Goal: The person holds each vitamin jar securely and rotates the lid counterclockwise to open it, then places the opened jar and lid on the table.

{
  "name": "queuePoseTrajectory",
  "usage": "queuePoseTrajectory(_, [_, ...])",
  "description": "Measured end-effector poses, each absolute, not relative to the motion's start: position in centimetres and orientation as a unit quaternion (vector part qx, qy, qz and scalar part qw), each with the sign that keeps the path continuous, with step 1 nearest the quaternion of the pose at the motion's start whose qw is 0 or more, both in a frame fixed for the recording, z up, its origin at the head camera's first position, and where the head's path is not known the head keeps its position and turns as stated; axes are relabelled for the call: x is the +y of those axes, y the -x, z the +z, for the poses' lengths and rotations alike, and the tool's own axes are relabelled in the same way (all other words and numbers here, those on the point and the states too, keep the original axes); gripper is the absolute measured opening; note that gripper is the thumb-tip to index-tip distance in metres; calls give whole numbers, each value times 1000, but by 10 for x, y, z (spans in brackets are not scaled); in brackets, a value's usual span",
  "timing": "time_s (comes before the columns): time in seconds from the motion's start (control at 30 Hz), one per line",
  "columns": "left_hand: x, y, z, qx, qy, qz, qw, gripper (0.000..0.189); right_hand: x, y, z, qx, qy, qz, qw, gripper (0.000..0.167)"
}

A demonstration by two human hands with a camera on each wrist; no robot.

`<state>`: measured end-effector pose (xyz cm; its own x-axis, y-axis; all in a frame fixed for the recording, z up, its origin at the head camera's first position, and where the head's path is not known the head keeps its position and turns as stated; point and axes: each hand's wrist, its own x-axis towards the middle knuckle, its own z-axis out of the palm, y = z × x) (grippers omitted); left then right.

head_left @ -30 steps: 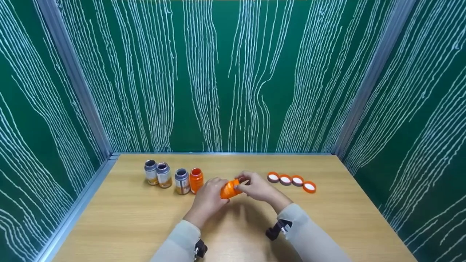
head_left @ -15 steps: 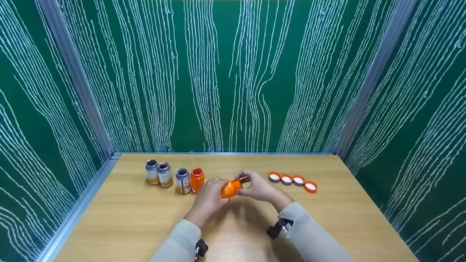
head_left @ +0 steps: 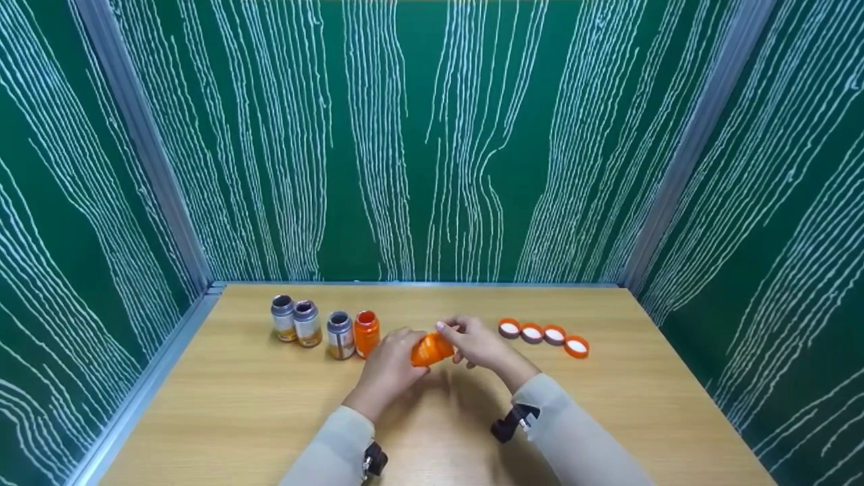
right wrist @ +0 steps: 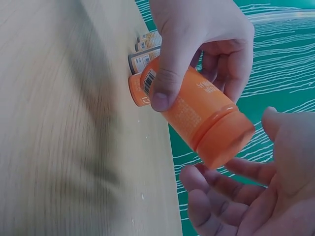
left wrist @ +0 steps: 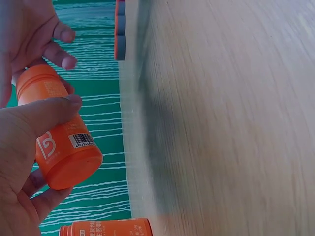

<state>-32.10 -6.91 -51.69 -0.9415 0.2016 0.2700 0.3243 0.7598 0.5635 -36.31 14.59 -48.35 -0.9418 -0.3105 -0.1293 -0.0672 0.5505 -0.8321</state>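
Observation:
My left hand (head_left: pixel 388 368) grips an orange bottle (head_left: pixel 430 349), tilted above the table with its ribbed-looking orange cap end to the right. In the left wrist view, the left thumb lies across the bottle (left wrist: pixel 69 147), beside a barcode label. The cap (right wrist: pixel 226 140) is on the bottle in the right wrist view. Around that cap my right hand (head_left: pixel 482 347) has its fingers spread; the thumb stands apart from it, and whether the fingers below touch it I cannot tell. Left of the hands stands an uncapped orange bottle (head_left: pixel 366 332), upright.
Beside the orange bottle stand a grey-and-white bottle (head_left: pixel 341 335) and two more lidless ones, the nearer being a grey-necked bottle (head_left: pixel 308 325). Right of the hands, several caps form a row, white insides up, ending in an orange cap (head_left: pixel 576 347). Green walls enclose the wooden table (head_left: pixel 236 418).
The right hand's thumb and fingers have left their pinch on the cap and turned around it, now spread. The left hand keeps its grip on the bottle, almost in place.

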Motion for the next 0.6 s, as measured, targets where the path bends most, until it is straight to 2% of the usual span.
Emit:
queuePoseTrajectory(0.13, [-69, 321, -516, -933, 141, -317, 93, 57, 146, 362, -482, 871, 114, -457, 138, 49])
queuePoseTrajectory(0.33, [-70, 321, -517, -933, 139, -322, 86, 56, 146, 362, -481, 876, 155, -441, 114, 37])
queuePoseTrajectory(0.6, [-71, 321, -518, -936, 134, -318, 77, 59, 149, 363, -481, 865, 247, -430, 81, 34])
